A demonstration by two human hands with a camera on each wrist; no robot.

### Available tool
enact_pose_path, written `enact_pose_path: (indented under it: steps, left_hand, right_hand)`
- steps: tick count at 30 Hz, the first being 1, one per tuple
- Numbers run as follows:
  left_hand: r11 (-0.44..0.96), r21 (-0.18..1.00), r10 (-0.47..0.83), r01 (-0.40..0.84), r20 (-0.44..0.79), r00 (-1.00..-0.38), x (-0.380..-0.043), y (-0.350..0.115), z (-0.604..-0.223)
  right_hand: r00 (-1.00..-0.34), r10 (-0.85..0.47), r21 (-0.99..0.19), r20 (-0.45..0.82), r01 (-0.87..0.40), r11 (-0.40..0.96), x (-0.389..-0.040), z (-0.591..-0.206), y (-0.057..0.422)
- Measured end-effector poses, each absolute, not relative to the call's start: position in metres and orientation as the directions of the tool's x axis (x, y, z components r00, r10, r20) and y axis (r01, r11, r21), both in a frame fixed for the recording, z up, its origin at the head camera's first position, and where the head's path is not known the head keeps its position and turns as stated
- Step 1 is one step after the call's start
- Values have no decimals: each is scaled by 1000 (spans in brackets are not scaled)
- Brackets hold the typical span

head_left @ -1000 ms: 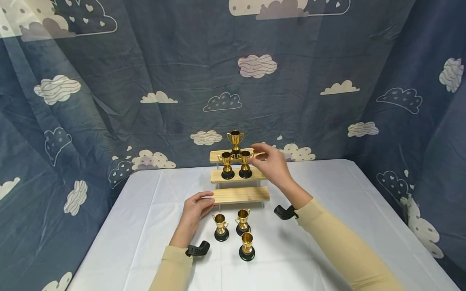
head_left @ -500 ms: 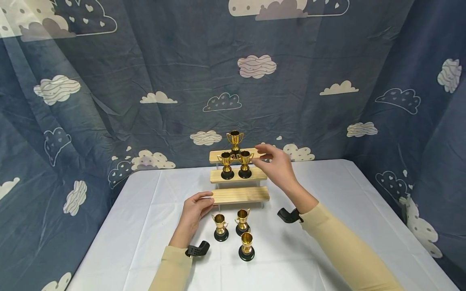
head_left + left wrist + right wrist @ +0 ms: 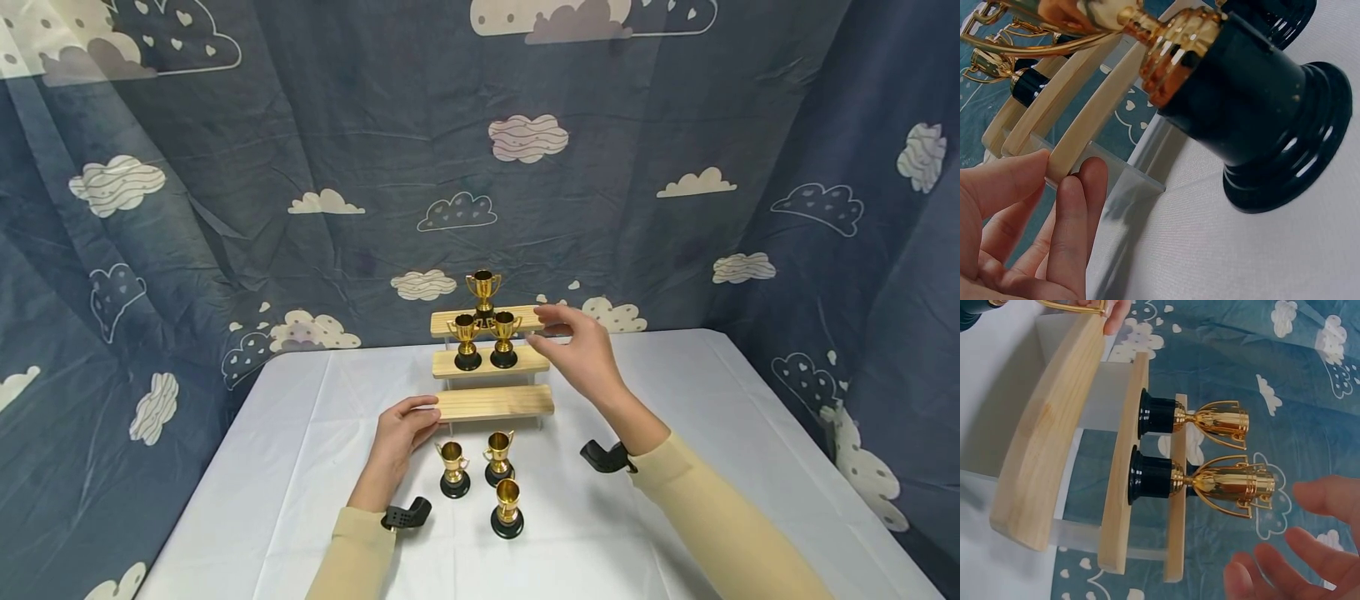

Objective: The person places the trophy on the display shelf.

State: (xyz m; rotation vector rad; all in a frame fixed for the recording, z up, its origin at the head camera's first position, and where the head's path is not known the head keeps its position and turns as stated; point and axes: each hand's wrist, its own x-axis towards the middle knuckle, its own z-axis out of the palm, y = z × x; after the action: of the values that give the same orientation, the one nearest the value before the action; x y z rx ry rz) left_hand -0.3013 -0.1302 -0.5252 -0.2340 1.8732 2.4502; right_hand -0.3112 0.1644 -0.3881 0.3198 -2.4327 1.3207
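A three-step display stand with pale wooden steps [image 3: 495,403] stands on the table. The left hand [image 3: 400,433] pinches the left end of its lowest step; in the left wrist view, thumb and fingers meet around the board [image 3: 1088,119]. One small gold trophy cup [image 3: 483,287] with a black base stands on the top step. Two more, a left trophy [image 3: 467,343] and a right trophy [image 3: 505,340], are upright side by side on the middle step. The right hand [image 3: 581,354] hovers just right of that pair, thumb and fingers apart, holding nothing, as the right wrist view confirms.
Three more trophies stand in front of the stand: a left one [image 3: 453,468], one behind right [image 3: 499,458] and a front one [image 3: 507,508]. A white cloth covers the table [image 3: 300,467]. A dark blue cloud-patterned curtain [image 3: 360,275] hangs behind and at both sides.
The right hand has drawn back to the right, away from the right trophy on the middle step, which stays upright. The left hand keeps its place on the lowest step.
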Motion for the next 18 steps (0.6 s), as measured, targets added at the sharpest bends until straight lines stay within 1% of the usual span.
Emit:
enact_pose_path:
  steps: [10,18]
  left_hand:
    - [-277,953,-48,-122,-140,-989,-302,-129,-527]
    - [-289,950,-46,-119,-138,-989,-302,-130,-527]
  right_hand:
    - [-901,-41,-741,432,-380,554,-298,-394,170]
    - [-903,-49,-757,426,-386,527,-283,-396,170]
